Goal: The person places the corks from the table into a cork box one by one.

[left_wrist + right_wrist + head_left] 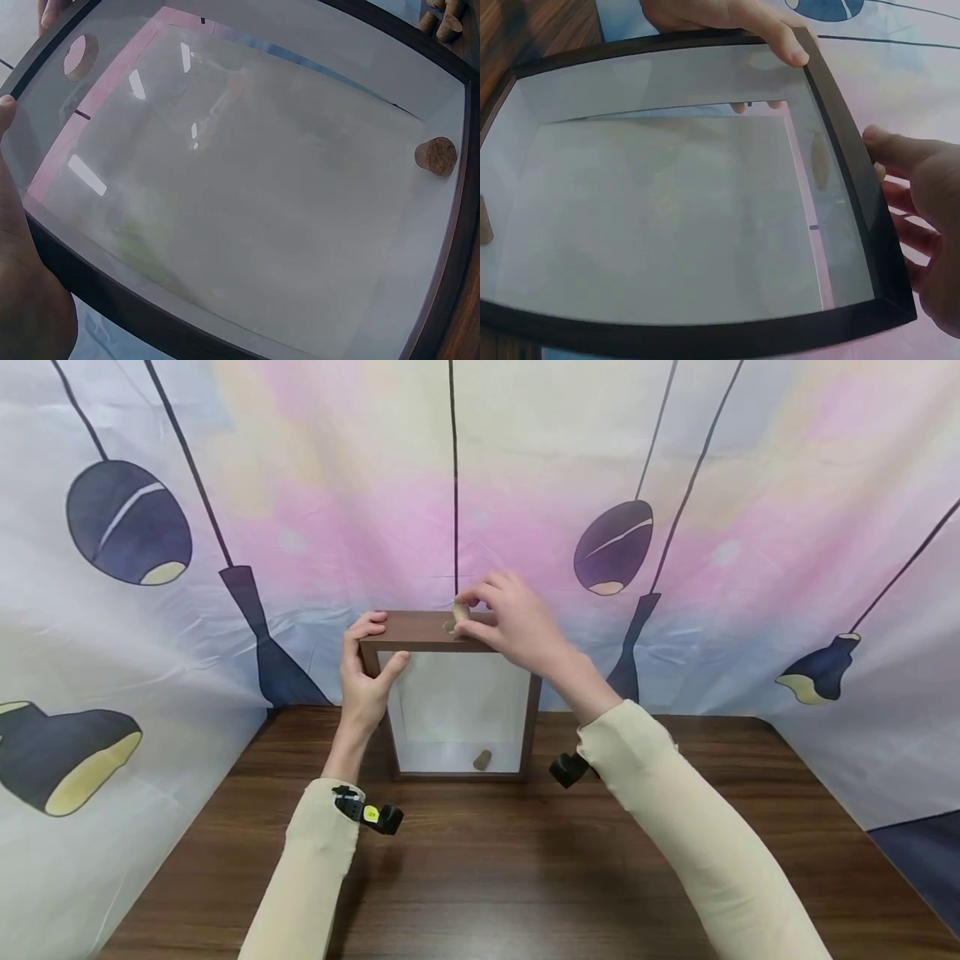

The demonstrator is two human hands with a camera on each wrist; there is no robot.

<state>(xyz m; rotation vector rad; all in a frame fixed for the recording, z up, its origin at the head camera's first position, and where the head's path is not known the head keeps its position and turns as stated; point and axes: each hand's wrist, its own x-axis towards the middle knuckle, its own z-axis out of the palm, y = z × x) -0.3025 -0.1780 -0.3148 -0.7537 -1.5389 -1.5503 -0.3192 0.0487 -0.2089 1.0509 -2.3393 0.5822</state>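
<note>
A brown wooden box frame (412, 625) with a clear front stands upright on the table. Its top edge has a round hole (81, 57). At the upper left corner my left hand (365, 689) grips the frame, thumb over the front and fingers on top. Between thumb and fingertips my right hand (521, 620) pinches a cork (461, 612) at the hole; in the right wrist view that cork is mostly hidden by the fingers. Inside the box, one cork (482, 760) lies at the bottom, right of the middle.
Several loose corks (448, 28) lie outside the box, seen in the left wrist view. The dark wooden table (480, 868) reaches back to a patterned cloth (360, 527) that hangs behind and at both sides.
</note>
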